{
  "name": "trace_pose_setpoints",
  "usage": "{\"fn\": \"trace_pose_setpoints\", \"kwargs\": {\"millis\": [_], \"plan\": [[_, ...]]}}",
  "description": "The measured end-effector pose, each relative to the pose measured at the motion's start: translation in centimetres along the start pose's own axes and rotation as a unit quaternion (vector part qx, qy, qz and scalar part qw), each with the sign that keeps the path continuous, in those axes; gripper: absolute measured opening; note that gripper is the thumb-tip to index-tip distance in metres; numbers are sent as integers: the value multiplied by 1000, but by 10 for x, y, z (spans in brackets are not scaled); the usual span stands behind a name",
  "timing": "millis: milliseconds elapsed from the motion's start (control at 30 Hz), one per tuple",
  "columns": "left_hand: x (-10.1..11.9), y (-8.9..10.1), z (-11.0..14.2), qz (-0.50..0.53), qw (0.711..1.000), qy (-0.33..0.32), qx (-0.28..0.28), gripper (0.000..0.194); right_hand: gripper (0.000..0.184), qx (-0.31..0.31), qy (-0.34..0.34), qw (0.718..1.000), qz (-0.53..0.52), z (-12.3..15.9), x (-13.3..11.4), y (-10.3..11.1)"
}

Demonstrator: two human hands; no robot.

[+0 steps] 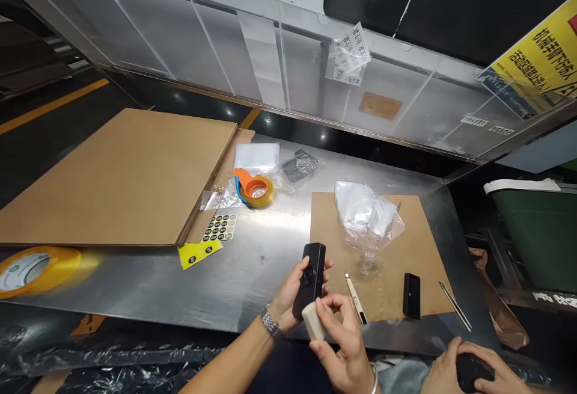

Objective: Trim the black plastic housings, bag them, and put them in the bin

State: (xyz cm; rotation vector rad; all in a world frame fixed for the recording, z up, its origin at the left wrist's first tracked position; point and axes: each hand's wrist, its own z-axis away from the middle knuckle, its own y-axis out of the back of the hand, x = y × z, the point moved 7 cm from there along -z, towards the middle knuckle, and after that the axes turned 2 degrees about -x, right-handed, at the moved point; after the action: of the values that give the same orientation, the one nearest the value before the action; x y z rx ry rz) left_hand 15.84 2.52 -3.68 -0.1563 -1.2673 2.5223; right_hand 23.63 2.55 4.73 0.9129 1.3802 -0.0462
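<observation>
My left hand (pixel 287 299) is closed round a slim black box-shaped device (pixel 314 264) with a round dark spot on its face, held above the table's front edge. In my right hand (pixel 345 341), thumb and fingers pinch a beige, roll-shaped pad (pixel 314 323), which looks like cloth or sponge. The pad overlaps the lower end of the device; I cannot tell whether they touch. To the right, tweezers (pixel 356 299) with a pale handle lie on a brown cardboard sheet (pixel 419 231), along with a small black open case (pixel 412 296).
Clear plastic bags (pixel 367 210) lie on the cardboard. Further left are a tape dispenser (pixel 256 189), round stickers (pixel 220 227) and stacked cardboard (pixel 121 177). A tape roll (pixel 38 270) sits at the left edge. Another person's hands (pixel 469 370) hold something black at bottom right.
</observation>
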Motion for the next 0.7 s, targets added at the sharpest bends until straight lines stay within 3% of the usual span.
{"fn": "trace_pose_setpoints", "kwargs": {"millis": [67, 233, 333, 467, 600, 700], "plan": [[4, -3, -2, 4, 1000, 12, -23, 47, 52, -20, 12, 1000, 6, -2, -3, -1], [22, -6, 4, -94, 984, -150, 20, 53, 54, 51, -33, 993, 101, -22, 8, 6], [15, -10, 11, -116, 983, -145, 13, 52, 53, 95, -35, 982, 159, -36, 23, 16], [6, -14, 15, -153, 982, -108, -8, 58, 46, 148, -76, 980, 112, -43, 43, 30], [14, -8, 5, -24, 995, -97, 8, 47, 50, 64, -44, 993, 92, -41, 24, 7], [18, 0, -6, 46, 999, -21, 19, 41, 51, -21, -17, 995, 96, -34, 12, -14]]}}
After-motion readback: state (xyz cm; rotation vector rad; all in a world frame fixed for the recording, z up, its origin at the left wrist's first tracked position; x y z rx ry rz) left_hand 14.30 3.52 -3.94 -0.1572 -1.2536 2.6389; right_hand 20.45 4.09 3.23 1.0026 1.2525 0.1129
